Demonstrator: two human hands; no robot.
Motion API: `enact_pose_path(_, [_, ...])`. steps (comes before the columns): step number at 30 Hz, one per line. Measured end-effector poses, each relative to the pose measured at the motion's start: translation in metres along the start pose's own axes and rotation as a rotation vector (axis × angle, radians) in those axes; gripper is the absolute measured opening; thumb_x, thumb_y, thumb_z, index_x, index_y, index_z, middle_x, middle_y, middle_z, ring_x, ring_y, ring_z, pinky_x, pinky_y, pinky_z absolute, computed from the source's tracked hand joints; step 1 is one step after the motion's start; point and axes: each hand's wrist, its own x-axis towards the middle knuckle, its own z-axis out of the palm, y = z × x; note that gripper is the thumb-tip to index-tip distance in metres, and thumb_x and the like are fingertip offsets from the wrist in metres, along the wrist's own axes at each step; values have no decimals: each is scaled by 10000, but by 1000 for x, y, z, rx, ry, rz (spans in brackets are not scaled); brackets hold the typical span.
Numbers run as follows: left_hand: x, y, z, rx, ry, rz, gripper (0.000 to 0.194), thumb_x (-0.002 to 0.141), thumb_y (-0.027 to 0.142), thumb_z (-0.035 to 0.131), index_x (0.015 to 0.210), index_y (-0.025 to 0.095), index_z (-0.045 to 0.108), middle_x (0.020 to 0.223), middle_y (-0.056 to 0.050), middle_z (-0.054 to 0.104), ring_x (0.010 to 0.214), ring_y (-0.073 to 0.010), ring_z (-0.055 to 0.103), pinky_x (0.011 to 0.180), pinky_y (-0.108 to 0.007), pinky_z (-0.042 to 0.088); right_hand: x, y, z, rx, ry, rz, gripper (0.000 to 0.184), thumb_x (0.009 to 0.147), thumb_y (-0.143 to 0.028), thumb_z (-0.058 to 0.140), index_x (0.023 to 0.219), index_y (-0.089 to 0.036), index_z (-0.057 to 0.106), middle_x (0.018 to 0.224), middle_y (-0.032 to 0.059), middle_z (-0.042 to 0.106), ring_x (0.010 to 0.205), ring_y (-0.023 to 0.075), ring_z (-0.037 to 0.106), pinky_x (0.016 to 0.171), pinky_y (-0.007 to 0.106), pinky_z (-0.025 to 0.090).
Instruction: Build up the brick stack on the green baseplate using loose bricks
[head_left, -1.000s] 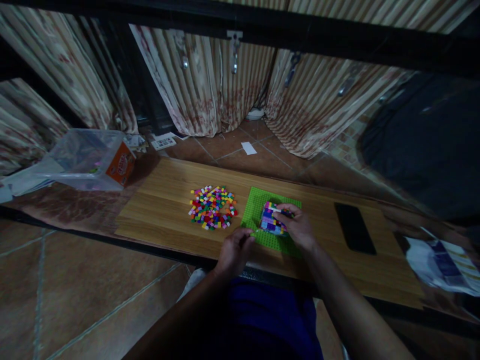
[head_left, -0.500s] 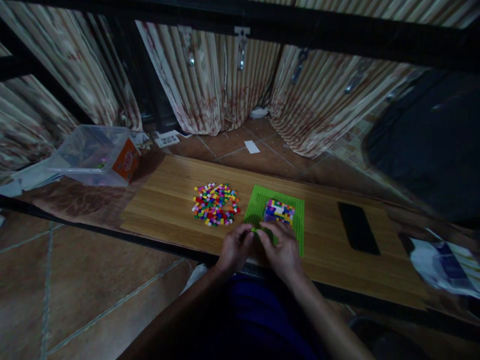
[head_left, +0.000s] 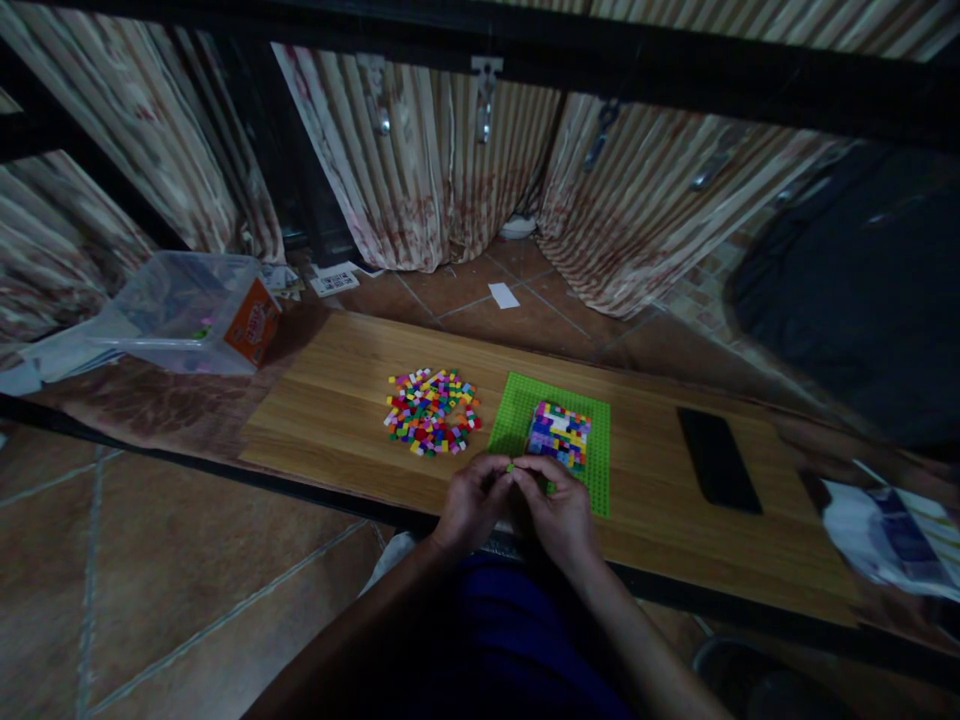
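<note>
My left hand (head_left: pixel 470 500) and my right hand (head_left: pixel 559 510) meet at the near edge of a green baseplate (head_left: pixel 525 412). Their fingertips pinch together on a small green brick (head_left: pixel 510 467). A block of many-coloured bricks (head_left: pixel 558 434) stands on the baseplate just beyond my right hand. A loose pile of small coloured bricks (head_left: pixel 430 410) lies on the wooden board (head_left: pixel 330 400) to the left of the plate.
A black phone (head_left: pixel 715 459) lies on the board to the right. A clear plastic box with an orange label (head_left: pixel 191 312) sits at the far left. Papers (head_left: pixel 892 530) lie at the right end. Curtains hang behind, over a tiled floor.
My right hand left the coloured block and came back to meet my left hand at the plate's near edge. Both now pinch a small green brick.
</note>
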Motion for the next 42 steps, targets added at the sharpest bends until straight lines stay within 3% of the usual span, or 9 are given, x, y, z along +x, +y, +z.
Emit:
enact_pose_path(8, [-1, -2, 1, 11, 26, 7, 208, 873, 306, 588, 1024, 185, 664, 968, -56, 682, 904, -179, 644, 821, -281, 516, 17, 15, -32, -69, 148, -49, 214, 876, -383, 583, 944, -230, 716, 985, 61, 720, 926, 217, 651, 852, 380, 490])
enact_pose_path(14, [-1, 1, 0, 50, 23, 7, 186, 871, 294, 585, 1002, 190, 668, 967, -51, 684, 920, -182, 641, 849, -291, 508, 40, 24, -56, -296, 238, -120, 259, 889, -386, 539, 921, -196, 711, 945, 86, 713, 911, 238, 637, 842, 397, 479])
enact_pose_path(28, [-1, 0, 0, 68, 24, 19, 186, 873, 295, 586, 1004, 192, 671, 959, -50, 687, 902, -181, 647, 843, -297, 513, 57, 36, -50, -420, 203, -261, 255, 901, -367, 510, 879, -227, 723, 971, 82, 649, 963, 243, 554, 877, 422, 448])
enact_pose_path(37, [-1, 4, -1, 87, 23, 19, 168, 871, 292, 591, 986, 202, 674, 963, -43, 690, 925, -188, 652, 859, -297, 510, 60, 40, -48, -322, 246, -213, 212, 850, -404, 585, 842, -256, 737, 967, 62, 650, 978, 238, 568, 904, 446, 442])
enact_pose_path(42, [-1, 4, 0, 103, 18, 22, 162, 875, 282, 586, 988, 201, 670, 957, -38, 686, 907, -177, 647, 853, -294, 507, 62, 39, -52, -243, 257, -152, 288, 845, -460, 586, 937, -224, 723, 991, 78, 668, 975, 233, 590, 881, 426, 460])
